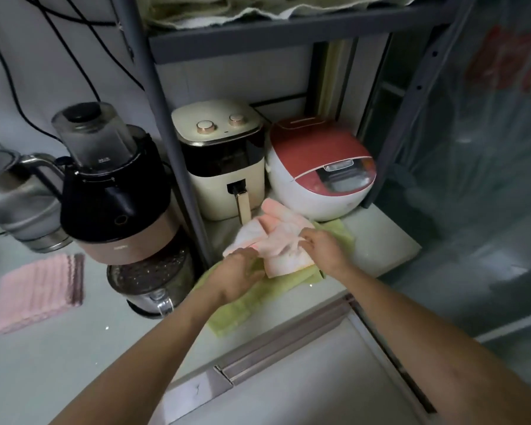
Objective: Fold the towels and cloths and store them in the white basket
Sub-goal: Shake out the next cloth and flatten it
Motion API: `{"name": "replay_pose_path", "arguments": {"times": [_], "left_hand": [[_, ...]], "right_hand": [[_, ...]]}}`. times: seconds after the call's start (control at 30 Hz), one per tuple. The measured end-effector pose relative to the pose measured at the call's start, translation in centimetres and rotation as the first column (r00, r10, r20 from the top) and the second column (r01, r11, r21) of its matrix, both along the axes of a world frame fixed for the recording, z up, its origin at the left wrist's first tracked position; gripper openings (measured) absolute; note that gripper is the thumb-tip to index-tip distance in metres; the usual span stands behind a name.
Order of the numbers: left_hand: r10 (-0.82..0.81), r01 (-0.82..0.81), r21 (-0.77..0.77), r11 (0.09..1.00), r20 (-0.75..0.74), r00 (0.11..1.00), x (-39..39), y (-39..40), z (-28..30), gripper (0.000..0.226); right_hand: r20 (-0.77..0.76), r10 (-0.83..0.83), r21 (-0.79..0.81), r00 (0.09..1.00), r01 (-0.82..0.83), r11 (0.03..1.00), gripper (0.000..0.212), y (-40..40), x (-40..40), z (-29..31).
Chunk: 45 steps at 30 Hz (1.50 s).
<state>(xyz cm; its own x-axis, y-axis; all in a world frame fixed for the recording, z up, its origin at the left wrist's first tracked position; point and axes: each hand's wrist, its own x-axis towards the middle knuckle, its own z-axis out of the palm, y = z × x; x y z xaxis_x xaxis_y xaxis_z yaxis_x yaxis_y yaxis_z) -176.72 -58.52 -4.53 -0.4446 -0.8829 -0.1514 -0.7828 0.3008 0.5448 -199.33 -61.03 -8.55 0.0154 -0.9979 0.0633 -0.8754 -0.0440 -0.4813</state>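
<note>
Just in front of the rice cooker, the left hand and right hand pinch the pink cloth mid-fold on the green towel, so it probably needs folding over next.

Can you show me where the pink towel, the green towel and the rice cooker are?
pink towel [276, 240], head view, on its crumpled middle between the two hands.
green towel [242, 305], head view, on its flat near part by the counter edge.
rice cooker [316, 148], head view, on its red lid.
</note>
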Motion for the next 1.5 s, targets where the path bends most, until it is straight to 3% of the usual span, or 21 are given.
{"name": "replay_pose_path", "arguments": {"times": [0.07,0.1,0.2,0.33,0.43,0.5,0.57,0.67,0.73,0.8,0.9,0.97,1.13,1.23,1.3,1.37,1.5], "left_hand": [[0.099,-0.098,0.016,0.995,-0.223,0.970,-0.4,-0.3,1.0,0.048],[0.137,-0.137,0.025,0.990,-0.329,0.934,-0.8,-0.4,1.9,0.046],[0.238,-0.218,0.101,0.971,-0.529,0.814,-1.5,-1.2,4.2,0.056],[0.249,-0.245,0.096,0.965,-0.632,0.734,-0.9,-1.5,6.3,0.047],[0.210,-0.192,0.101,0.976,-0.660,0.721,-0.3,-0.2,7.7,0.019],[0.225,-0.156,0.161,0.974,-0.687,0.691,0.0,0.3,8.4,0.024],[0.292,-0.111,0.284,0.952,-0.746,0.598,0.5,0.9,9.5,0.034],[0.413,0.042,0.464,0.885,-0.822,0.392,1.0,1.8,11.5,0.034],[0.435,0.138,0.509,0.849,-0.824,0.362,1.4,2.8,12.8,0.032],[0.369,0.126,0.480,0.868,-0.795,0.482,2.1,3.2,13.5,0.029],[0.154,0.024,0.294,0.955,-0.566,0.810,3.8,3.1,13.1,0.017],[0.094,0.007,0.224,0.975,-0.437,0.895,4.6,2.6,11.9,0.007],[0.036,-0.018,0.079,0.997,-0.238,0.971,4.6,2.2,8.8,0.014],[0.013,-0.017,-0.089,0.996,-0.050,0.999,5.3,2.2,7.6,0.024],[0.072,-0.048,-0.191,0.980,0.122,0.990,6.4,2.1,6.9,0.021],[0.195,-0.141,-0.262,0.955,0.190,0.962,7.6,2.2,6.4,0.018],[0.306,-0.246,-0.227,0.942,0.289,0.907,11.0,3.5,5.1,0.015]], "right_hand": [[0.438,-0.061,-0.037,0.897,0.085,0.996,0.016,-0.9,0.7,3.1],[0.546,-0.033,-0.092,0.837,0.099,0.991,0.016,-1.2,1.0,5.0],[0.660,0.048,-0.158,0.750,0.076,0.984,0.011,-1.1,2.3,11.1],[0.713,0.142,-0.200,0.687,0.004,0.980,0.014,0.4,3.5,15.6],[0.734,0.167,-0.203,0.658,-0.022,0.979,0.012,2.0,4.2,17.1],[0.726,0.180,-0.224,0.664,-0.020,0.975,0.012,2.9,4.3,18.1],[0.714,0.167,-0.231,0.680,0.004,0.973,0.013,3.7,4.0,19.0],[0.631,0.171,-0.204,0.757,-0.050,0.978,0.016,5.2,3.2,19.8],[0.563,0.163,-0.125,0.811,-0.111,0.986,0.011,6.4,2.8,19.8],[0.511,0.120,-0.016,0.851,-0.131,0.991,0.007,7.3,2.2,19.3],[0.379,0.036,0.087,0.925,-0.075,0.993,0.005,8.1,0.8,17.7],[0.300,-0.012,0.153,0.954,-0.036,0.988,0.007,8.4,0.0,15.9],[0.061,-0.206,0.209,0.977,0.189,0.960,0.015,8.2,0.5,10.4],[0.113,-0.322,0.139,0.940,0.306,0.942,0.014,8.4,0.9,9.0],[0.111,-0.274,0.071,0.955,0.267,0.961,0.013,8.9,1.5,8.9],[0.060,-0.147,0.077,0.987,0.142,0.987,0.024,9.6,2.4,8.8],[0.107,0.034,0.186,0.994,-0.053,0.981,0.057,10.5,3.5,7.1]]}}
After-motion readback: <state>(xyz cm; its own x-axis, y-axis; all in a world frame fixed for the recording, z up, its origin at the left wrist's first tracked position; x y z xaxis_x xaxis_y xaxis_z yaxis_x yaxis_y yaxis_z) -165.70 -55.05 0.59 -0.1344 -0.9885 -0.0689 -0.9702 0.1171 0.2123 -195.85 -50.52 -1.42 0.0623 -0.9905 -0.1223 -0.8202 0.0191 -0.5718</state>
